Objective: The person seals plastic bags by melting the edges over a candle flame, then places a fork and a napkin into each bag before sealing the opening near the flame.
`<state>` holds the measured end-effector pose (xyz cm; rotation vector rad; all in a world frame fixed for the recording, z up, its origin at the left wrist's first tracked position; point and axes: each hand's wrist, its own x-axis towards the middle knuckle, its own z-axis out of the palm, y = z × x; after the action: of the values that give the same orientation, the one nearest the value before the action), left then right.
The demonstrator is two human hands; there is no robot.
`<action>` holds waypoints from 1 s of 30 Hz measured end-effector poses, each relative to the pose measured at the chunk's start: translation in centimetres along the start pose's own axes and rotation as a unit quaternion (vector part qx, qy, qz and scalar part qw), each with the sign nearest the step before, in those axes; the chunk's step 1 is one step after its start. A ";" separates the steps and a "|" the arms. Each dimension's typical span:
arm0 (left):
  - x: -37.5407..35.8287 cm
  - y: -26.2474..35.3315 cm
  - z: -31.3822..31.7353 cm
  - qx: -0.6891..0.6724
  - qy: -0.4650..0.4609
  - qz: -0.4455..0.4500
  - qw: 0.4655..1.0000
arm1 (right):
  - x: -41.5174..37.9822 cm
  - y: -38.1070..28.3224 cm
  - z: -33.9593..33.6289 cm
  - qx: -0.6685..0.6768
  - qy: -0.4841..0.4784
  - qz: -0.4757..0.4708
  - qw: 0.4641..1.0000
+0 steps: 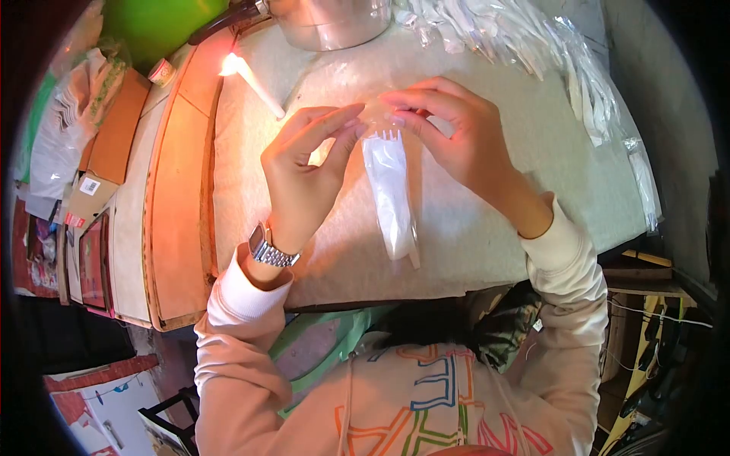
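Observation:
A clear plastic sleeve [411, 199] hangs between my two hands, holding a white plastic fork [386, 136] and what looks like a folded white napkin [389, 182]. The fork's tines point up toward my fingers. My left hand [308, 159], with a watch on its wrist, pinches the sleeve's top at its left corner. At the right corner my right hand [468, 140] pinches it between thumb and fingers. Beyond my left hand a lit white candle [259, 90] leans over the cloth-covered table, its flame at the upper left end.
A metal pot [331, 23] with a dark handle stands at the back. Several sleeved cutlery packs [525, 45] lie piled at the back right. To the left are a wooden ledge [179, 190], a cardboard box [114, 137], a small cup [161, 72] and plastic bags [65, 114].

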<state>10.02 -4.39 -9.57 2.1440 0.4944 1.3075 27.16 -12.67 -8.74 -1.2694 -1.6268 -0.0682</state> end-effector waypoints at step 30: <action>-0.4 -0.3 0.6 -0.294 -0.108 -0.237 0.920 | 0.7 1.2 -0.7 0.325 -0.128 0.234 0.907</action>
<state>10.34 -4.54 -10.20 1.5143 0.4240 0.8001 28.58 -12.06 -8.55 -1.1189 -1.3330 0.9021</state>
